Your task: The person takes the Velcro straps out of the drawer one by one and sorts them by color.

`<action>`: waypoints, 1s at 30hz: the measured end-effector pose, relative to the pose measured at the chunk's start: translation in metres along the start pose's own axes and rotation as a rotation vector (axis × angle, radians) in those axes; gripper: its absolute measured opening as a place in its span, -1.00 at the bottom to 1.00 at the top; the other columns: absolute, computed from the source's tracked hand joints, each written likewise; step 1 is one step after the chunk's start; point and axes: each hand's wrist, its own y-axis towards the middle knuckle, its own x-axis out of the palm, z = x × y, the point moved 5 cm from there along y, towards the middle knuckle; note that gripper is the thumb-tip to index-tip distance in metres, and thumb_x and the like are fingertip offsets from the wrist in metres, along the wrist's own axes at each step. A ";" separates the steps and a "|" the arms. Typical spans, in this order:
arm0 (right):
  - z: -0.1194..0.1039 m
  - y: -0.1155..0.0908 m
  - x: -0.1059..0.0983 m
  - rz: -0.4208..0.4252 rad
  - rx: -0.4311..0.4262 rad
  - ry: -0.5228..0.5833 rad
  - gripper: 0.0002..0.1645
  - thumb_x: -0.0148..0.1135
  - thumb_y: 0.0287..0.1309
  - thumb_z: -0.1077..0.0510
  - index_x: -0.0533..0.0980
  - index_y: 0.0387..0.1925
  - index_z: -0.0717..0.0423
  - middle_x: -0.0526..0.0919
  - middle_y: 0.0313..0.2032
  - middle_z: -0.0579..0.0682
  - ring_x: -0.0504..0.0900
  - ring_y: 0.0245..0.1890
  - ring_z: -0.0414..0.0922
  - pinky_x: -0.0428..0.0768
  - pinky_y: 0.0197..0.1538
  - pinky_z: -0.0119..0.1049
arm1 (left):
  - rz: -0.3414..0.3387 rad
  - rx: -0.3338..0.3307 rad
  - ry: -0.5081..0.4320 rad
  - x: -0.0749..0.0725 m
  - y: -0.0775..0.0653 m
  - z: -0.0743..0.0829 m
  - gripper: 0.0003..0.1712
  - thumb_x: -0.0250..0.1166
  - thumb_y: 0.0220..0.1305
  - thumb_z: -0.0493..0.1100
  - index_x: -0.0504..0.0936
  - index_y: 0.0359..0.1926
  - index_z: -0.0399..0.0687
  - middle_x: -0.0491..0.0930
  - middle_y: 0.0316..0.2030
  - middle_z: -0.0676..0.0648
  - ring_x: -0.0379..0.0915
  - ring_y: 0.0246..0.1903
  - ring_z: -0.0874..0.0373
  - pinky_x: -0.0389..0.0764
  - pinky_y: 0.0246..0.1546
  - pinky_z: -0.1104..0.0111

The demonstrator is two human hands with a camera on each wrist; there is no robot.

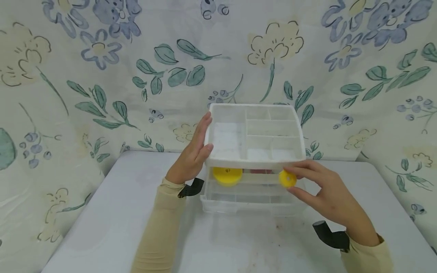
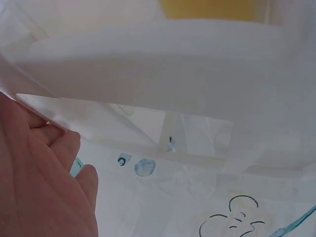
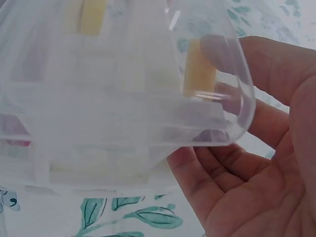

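My left hand [image 1: 189, 158] holds the left edge of a white divided tray [image 1: 228, 140], which is tilted up above a clear plastic box [image 1: 235, 207]. In the left wrist view its fingers lie along the tray's edge. Between thumb and fingers, my right hand [image 1: 330, 191] pinches a small yellow disc [image 1: 283, 179] with a centre hole, at the box's right side. The right wrist view shows that disc's thick side [image 3: 195, 71] through the clear wall. A larger yellow disc [image 1: 227, 178] sits in the box's left part, partly hidden by the tray.
Something red [image 1: 261, 171] shows at the back of the box, mostly hidden by the tray. The box stands on a white table [image 1: 112, 220]. A flowered cloth [image 1: 232, 57] hangs behind and at both sides. Black wrist mounts [image 1: 330, 236] are on both sleeves.
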 end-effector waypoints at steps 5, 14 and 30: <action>0.003 -0.008 -0.004 0.076 0.023 0.015 -0.31 0.51 -0.09 0.42 0.61 0.17 0.07 0.61 0.05 -0.12 0.53 -0.14 -0.29 0.47 0.00 -0.66 | 0.000 -0.008 -0.002 0.002 0.000 0.001 -0.23 -0.17 0.51 -0.06 -0.23 0.60 -0.13 -0.32 0.61 -0.05 -0.35 0.56 0.07 -0.14 0.52 0.08; 0.011 -0.020 -0.015 0.199 0.040 0.033 -0.26 0.45 -0.14 0.56 0.58 0.18 0.20 0.60 0.04 -0.03 0.52 -0.03 -0.38 0.44 0.11 -0.65 | 0.007 0.004 -0.005 0.002 0.000 0.001 -0.23 -0.16 0.49 -0.12 -0.22 0.59 -0.15 -0.32 0.60 -0.08 -0.33 0.56 0.05 -0.12 0.51 0.07; 0.040 -0.023 -0.026 0.400 0.167 -0.039 -0.37 0.40 -0.02 0.52 0.56 0.17 0.29 0.60 0.02 0.16 0.49 -0.07 -0.53 0.37 0.11 -0.72 | 0.014 0.019 0.014 0.001 0.001 0.001 -0.23 -0.15 0.48 -0.15 -0.21 0.58 -0.20 -0.30 0.60 -0.09 -0.32 0.56 0.04 -0.12 0.52 0.08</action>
